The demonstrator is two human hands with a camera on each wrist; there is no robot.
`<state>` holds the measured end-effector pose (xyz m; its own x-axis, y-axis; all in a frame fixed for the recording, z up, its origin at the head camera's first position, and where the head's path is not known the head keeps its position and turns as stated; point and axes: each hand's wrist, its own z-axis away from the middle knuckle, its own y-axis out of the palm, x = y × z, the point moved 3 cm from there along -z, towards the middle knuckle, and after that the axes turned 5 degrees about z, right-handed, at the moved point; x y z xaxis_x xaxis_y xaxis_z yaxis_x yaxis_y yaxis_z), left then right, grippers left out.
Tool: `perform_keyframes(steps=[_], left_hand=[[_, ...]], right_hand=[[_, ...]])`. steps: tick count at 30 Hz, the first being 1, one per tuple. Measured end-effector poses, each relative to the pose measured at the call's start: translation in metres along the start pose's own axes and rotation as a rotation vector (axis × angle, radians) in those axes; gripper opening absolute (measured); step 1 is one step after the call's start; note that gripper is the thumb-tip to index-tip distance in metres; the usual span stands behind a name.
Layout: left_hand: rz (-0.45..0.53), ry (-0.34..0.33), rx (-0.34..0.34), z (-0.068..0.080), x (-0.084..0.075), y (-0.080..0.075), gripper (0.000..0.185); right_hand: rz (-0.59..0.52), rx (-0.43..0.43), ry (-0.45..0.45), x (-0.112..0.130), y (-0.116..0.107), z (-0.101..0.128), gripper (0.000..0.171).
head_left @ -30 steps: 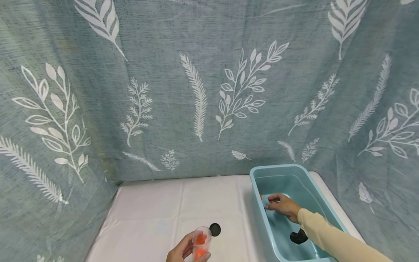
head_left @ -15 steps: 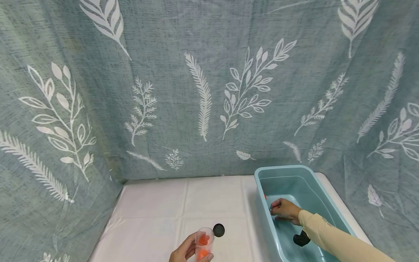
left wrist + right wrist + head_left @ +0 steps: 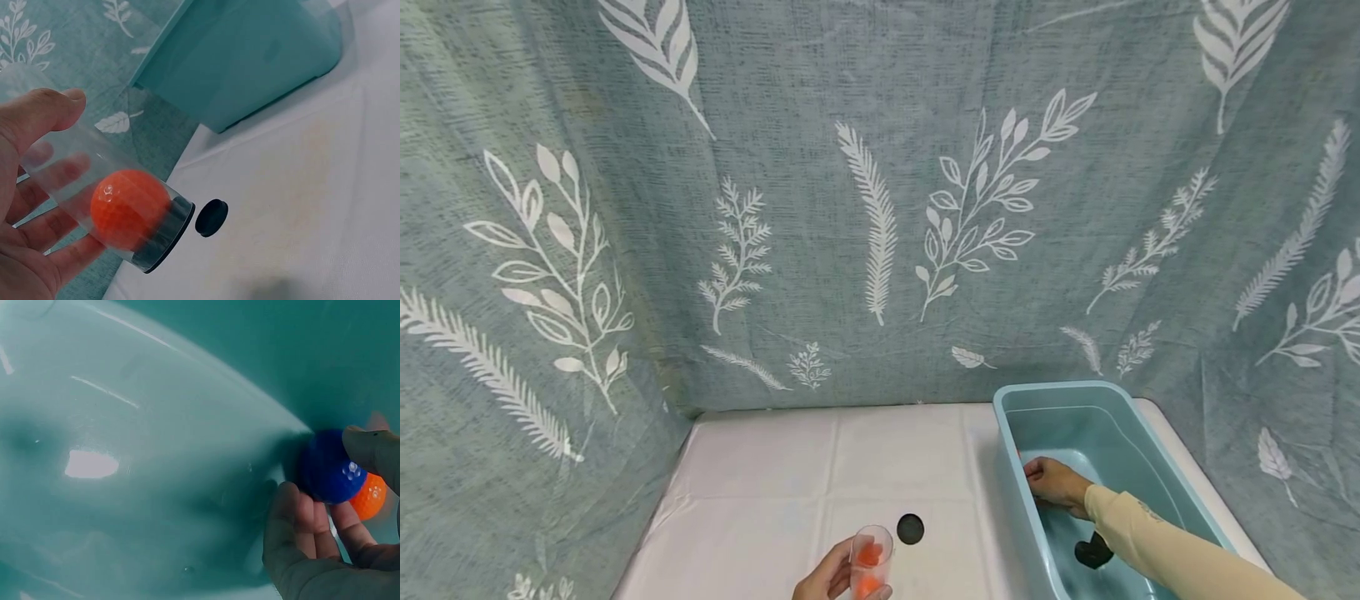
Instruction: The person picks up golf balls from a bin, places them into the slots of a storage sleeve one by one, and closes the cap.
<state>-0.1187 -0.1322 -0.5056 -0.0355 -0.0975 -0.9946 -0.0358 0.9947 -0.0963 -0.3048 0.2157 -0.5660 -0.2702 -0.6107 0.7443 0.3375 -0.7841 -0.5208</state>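
In the head view my left hand [image 3: 831,575] grips a clear plastic tube [image 3: 872,542] at the table's near side. The left wrist view shows an orange golf ball [image 3: 130,209] inside it, against the black-capped end. My right hand [image 3: 1056,483] reaches into the blue-green bin [image 3: 1063,396] by its left wall. In the right wrist view, the thumb and fingers of that hand close around a blue golf ball [image 3: 332,467]. Another orange golf ball [image 3: 370,497] lies just behind the blue one, partly covered by it and the hand.
A round black cap [image 3: 911,529] lies on the white-covered table [image 3: 760,475], right of the tube. A black object [image 3: 1092,552], partly behind the sleeve, is on the bin floor. A leaf-patterned curtain [image 3: 790,208] hangs behind the table and at both sides.
My right hand has moved closer to the bin's left wall, and its fingers have come together around the blue golf ball. The left hand keeps the tube. The head view has shifted slightly.
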Motion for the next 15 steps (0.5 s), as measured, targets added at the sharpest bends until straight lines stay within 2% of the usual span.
perform_keyframes(steps=[8, 15], left_hand=[[-0.035, 0.055, -0.022, 0.004, 0.001, 0.002, 0.061], [-0.086, 0.022, -0.036, 0.005, 0.001, -0.001, 0.06]], right_hand=[[0.067, -0.028, -0.042, -0.002, -0.001, 0.005, 0.019], [-0.046, 0.019, -0.082, 0.007, -0.011, 0.009, 0.028]])
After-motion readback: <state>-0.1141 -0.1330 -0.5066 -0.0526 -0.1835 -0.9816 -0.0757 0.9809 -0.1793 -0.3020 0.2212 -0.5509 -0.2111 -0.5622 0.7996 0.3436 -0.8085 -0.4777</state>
